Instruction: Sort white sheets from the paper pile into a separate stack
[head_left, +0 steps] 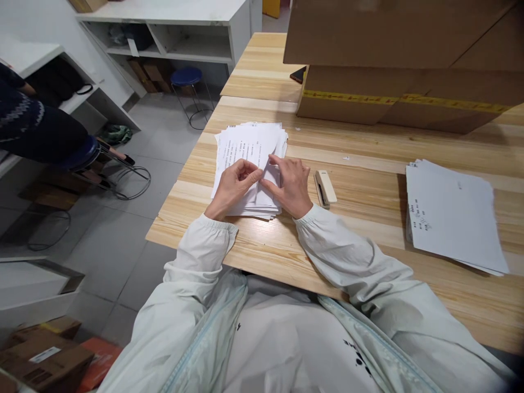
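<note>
A thick stack of printed paper (229, 143) lies with uneven edges near the left front of the table. Over its middle, my left hand (234, 188) has its fingers curled and its thumb close to the fingertips, at the edge of a top paper sheet (264, 143). That sheet looks raised and bent between my hands. From the other side, my right hand (291, 183) curves its thumb and index finger around the sheet's right part; the exact contact is partly hidden. Just right of this hand lies a small cream stapler (326, 186).
Another paper stack (454, 215) lies on the right of the wooden table (368, 180). Large cardboard boxes (356, 90) stand at the back, with a dark phone (298, 75) beside them. A blue stool (186, 76) and a seated person (36, 120) are at left.
</note>
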Motion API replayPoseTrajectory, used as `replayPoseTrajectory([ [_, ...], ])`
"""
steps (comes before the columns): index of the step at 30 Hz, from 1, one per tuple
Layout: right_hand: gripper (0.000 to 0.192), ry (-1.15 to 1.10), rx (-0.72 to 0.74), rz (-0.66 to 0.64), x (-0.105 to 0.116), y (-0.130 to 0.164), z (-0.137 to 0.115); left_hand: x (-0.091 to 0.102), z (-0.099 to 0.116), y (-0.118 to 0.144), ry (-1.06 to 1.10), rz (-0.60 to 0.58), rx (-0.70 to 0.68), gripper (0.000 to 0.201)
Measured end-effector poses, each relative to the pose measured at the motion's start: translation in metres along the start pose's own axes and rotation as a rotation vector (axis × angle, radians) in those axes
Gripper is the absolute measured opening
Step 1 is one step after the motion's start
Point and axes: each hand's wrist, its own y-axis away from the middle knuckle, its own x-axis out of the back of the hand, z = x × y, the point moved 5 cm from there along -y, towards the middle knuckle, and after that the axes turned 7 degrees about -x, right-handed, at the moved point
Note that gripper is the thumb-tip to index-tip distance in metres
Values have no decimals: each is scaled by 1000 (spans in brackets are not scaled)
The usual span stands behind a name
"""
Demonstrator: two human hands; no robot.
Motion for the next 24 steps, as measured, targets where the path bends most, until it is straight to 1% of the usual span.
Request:
replayPoseTrajectory([
  [2, 59, -63, 15, -37, -4, 1, 1, 1, 0, 0, 14, -7, 0, 26],
  [6, 73, -255, 28, -78, -9, 0, 5, 2, 0, 0, 49, -15, 24, 29],
  [10, 80, -418, -6, -91, -9, -2, 6, 2, 1, 0, 68, -46, 34, 33],
  [13, 76, -566, -71, -108, -7, -2, 5, 2, 2, 0, 82, -49, 33, 29],
  [15, 71, -671, -144, -134, -5, -2, 4, 2, 1, 1, 81, -51, 37, 25],
  [20, 64, -944, -350, -276, -7, -3, 3, 1, 1, 1, 70, -44, 44, 14],
  [22, 62, -1019, -397, -303, -7, -3, 3, 1, 0, 0, 65, -32, 46, 11],
  [24, 58, -1038, -428, -317, -7, -4, 5, 1, 0, 0, 54, -23, 53, 10],
])
